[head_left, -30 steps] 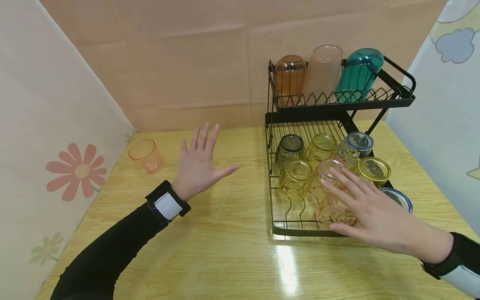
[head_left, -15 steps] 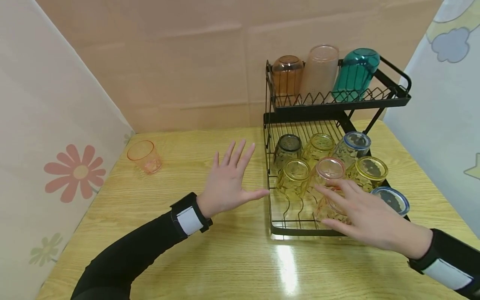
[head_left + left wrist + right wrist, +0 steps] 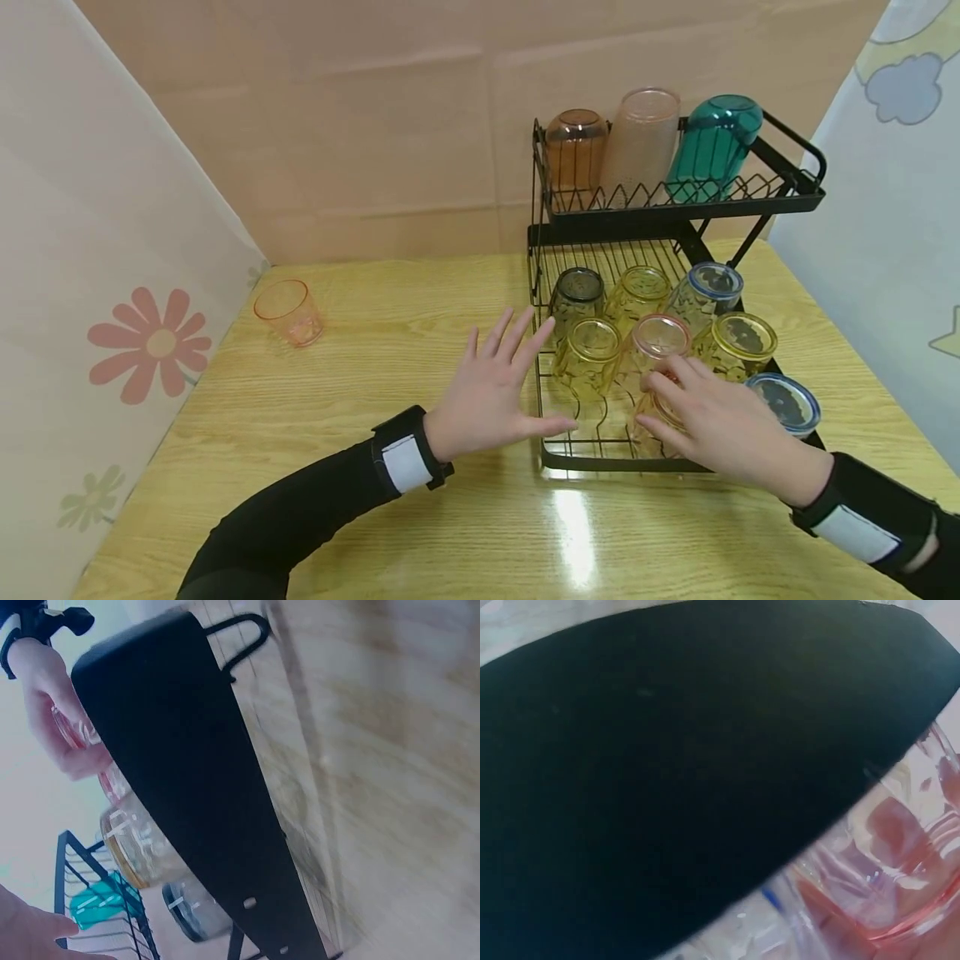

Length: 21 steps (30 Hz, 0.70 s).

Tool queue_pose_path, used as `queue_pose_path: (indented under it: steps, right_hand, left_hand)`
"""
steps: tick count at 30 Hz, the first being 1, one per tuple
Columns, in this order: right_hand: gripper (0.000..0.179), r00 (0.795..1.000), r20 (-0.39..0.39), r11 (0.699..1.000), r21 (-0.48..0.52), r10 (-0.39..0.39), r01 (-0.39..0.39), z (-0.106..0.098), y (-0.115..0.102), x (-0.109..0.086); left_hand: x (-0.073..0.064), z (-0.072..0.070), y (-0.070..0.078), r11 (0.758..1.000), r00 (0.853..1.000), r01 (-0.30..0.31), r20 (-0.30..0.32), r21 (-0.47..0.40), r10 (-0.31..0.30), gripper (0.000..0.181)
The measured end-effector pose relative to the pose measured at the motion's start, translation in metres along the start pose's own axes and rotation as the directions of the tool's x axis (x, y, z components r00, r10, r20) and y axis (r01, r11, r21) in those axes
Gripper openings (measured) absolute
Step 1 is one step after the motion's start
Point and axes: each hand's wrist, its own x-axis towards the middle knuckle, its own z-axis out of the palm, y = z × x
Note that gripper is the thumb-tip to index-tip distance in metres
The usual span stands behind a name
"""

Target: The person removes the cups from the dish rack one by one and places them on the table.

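My right hand (image 3: 723,425) has its fingers and thumb bent about an upturned pinkish-orange glass (image 3: 651,419) at the front of the black dish rack (image 3: 600,461). The glass is on the lower tier. Its red rim and the fingers on it show through at the lower right of the right wrist view, beside the rack's dark side. In the head view my left hand (image 3: 491,404) is spread, fingers straight, over the rack's left edge and holds nothing. A yellow glass (image 3: 588,354) and a pink-rimmed glass (image 3: 658,342) stand upside down just behind.
More upturned glasses, including a dark one (image 3: 577,296) and a blue-rimmed one (image 3: 783,404), crowd the lower tier. On the upper tier lean a brown glass (image 3: 576,154), a tall pink one (image 3: 641,146) and a teal one (image 3: 716,146). An orange glass (image 3: 291,312) lies tilted on the table.
My left hand has moved right and nearer, from mid-table to the rack's left edge. My right hand has moved slightly left, and its fingers have bent onto the front glass.
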Motion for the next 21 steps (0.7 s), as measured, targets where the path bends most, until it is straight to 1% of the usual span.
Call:
queue_pose_path:
  steps: [5, 9, 12, 15, 19, 21]
  right_hand:
    - [0.027, 0.999, -0.039, 0.999, -0.002, -0.032, 0.032, 0.002, 0.002, 0.001]
    - [0.026, 0.997, -0.06, 0.998, -0.002, -0.056, 0.056, -0.002, 0.002, 0.004]
    - [0.028, 0.994, -0.083, 0.998, -0.017, -0.066, 0.065, -0.011, 0.0, 0.009]
    - [0.033, 0.992, -0.104, 0.997, -0.04, -0.076, 0.072, -0.022, -0.001, 0.017]
    - [0.035, 0.99, -0.111, 0.996, -0.052, -0.084, 0.078, -0.039, -0.002, 0.029]
    - [0.035, 0.989, -0.116, 0.995, -0.057, -0.092, 0.086, -0.047, -0.003, 0.035]
  left_hand:
    - [0.001, 0.004, 0.011, 0.999, 0.999, -0.028, 0.023, -0.03, 0.028, 0.103]
    - [0.003, 0.009, 0.018, 0.998, 0.998, -0.056, 0.026, -0.038, 0.057, 0.104]
    - [0.004, 0.01, 0.022, 0.997, 0.998, -0.066, 0.023, -0.027, 0.067, 0.103]
    - [0.006, 0.01, 0.024, 0.998, 0.998, -0.06, 0.023, -0.03, 0.06, 0.103]
    - [0.01, 0.007, 0.027, 0.996, 0.999, -0.038, 0.021, -0.081, 0.04, 0.101]
    - [0.013, 0.004, 0.028, 0.993, 1.0, -0.028, 0.01, -0.113, 0.03, 0.1]
